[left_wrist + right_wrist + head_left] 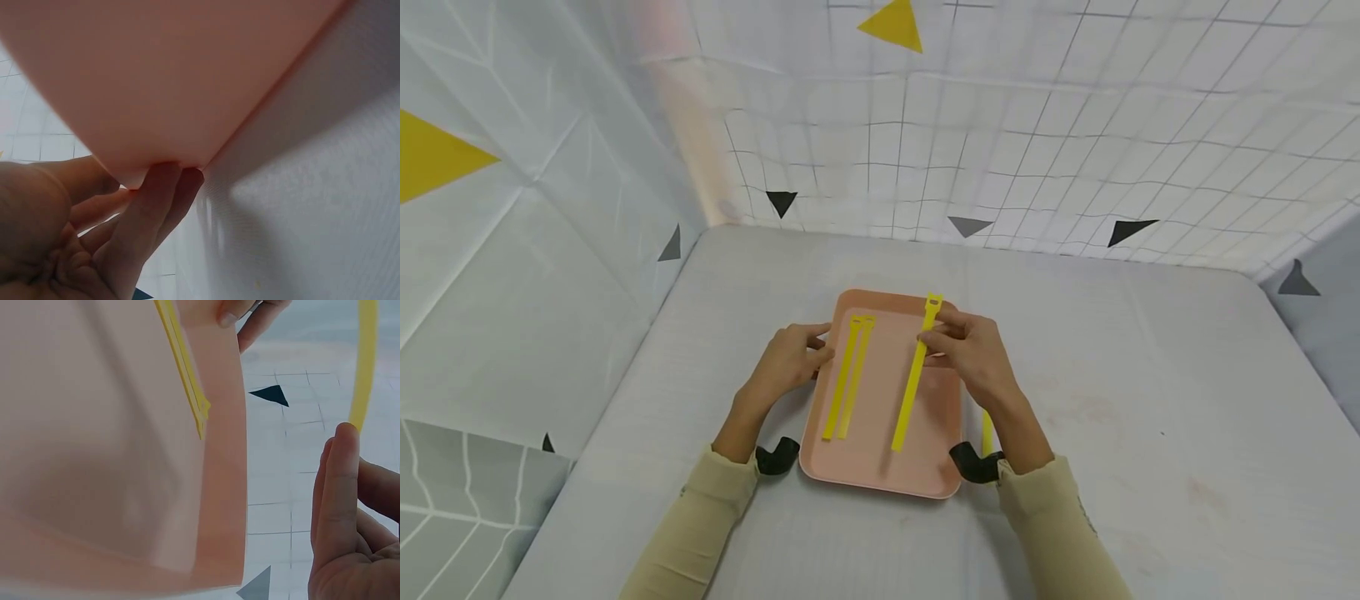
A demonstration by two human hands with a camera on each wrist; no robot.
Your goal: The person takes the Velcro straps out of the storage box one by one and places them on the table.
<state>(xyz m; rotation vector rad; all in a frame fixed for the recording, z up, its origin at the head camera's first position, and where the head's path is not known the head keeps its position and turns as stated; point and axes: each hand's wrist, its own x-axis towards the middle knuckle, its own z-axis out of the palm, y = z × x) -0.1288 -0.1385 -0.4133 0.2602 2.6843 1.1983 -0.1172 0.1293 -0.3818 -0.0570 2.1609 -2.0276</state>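
Note:
A pink tray [880,471] is tilted up off the white table. Its left edge is gripped by my left hand [790,360], thumb over the rim and fingers against the underside [156,94]. Two yellow cable ties [847,379] with slotted heads lie side by side along the tray's left half. Over the right half, my right hand [973,354] pinches another yellow cable tie [913,383] near its slotted head, between thumb and fingers. In the right wrist view this held cable tie [366,362] extends up from the fingertips, apart from the tray.
Part of one more yellow strip [987,433] shows on the table beside the tray's right edge, partly hidden by the right wrist. Dark wrist-camera mounts [976,463] sit below both wrists. White patterned sheets [1037,125] hang behind and to the sides of the table.

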